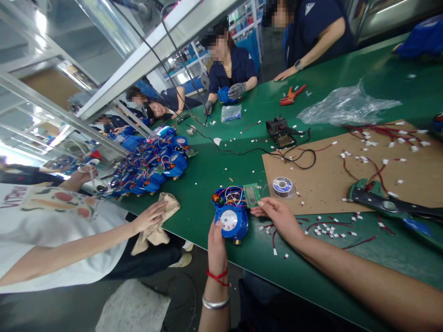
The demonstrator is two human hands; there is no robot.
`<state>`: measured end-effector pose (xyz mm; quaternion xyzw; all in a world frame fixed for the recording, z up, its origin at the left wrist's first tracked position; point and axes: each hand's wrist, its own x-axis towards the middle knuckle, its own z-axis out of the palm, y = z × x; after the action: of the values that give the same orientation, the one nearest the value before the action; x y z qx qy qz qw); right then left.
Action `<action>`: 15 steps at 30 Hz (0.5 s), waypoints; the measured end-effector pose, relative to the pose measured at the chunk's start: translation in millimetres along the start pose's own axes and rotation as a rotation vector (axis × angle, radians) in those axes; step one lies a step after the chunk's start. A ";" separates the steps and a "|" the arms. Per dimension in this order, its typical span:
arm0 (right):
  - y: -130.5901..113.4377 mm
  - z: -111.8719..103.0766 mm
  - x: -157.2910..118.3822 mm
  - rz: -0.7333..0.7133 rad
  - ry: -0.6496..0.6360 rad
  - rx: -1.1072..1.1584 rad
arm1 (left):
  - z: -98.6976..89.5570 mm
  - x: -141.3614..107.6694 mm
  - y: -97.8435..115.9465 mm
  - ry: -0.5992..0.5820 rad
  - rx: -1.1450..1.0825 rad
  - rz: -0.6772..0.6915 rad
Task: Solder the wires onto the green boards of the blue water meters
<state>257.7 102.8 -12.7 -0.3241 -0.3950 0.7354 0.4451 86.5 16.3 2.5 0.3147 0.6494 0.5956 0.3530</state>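
Note:
A blue water meter point(228, 221) with a round white dial and an open wired compartment rests near the front edge of the green table. My left hand point(216, 237) grips its near left side, thumb by the dial. Between the fingertips of my right hand point(273, 212) is the edge of a green circuit board point(252, 196) with a grey display. Thin coloured wires run from the board into the meter's compartment. Past my right hand stands a solder wire spool point(283, 186).
Many blue meters point(152, 161) are piled at left. A co-worker's hand point(152, 216) rests on a beige cloth point(169, 207). Cardboard point(325, 166), red wires, a soldering stand point(281, 131), large green-handled cutters point(391, 203), red pliers point(292, 95) and a plastic bag point(346, 105) lie right. Co-workers sit opposite.

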 end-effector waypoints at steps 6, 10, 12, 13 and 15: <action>-0.5 0.1 -0.5 0.004 0.010 -0.005 | -0.3 0.2 1.7 0.000 0.027 0.003; -1.7 0.5 -1.4 0.002 0.009 -0.009 | 0.4 -0.2 1.8 -0.003 0.034 0.023; -1.5 0.6 -1.4 0.001 0.008 -0.011 | 0.5 -0.2 1.7 -0.005 0.035 0.028; -1.2 0.5 -1.3 0.000 0.009 -0.011 | 0.4 -0.1 1.6 -0.003 0.038 0.029; -0.6 0.2 -1.0 0.000 0.012 -0.012 | 0.2 0.0 1.4 -0.001 0.043 0.030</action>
<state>258.2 102.0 -11.9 -0.3310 -0.3967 0.7312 0.4453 86.6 16.6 3.8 0.3323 0.6571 0.5865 0.3374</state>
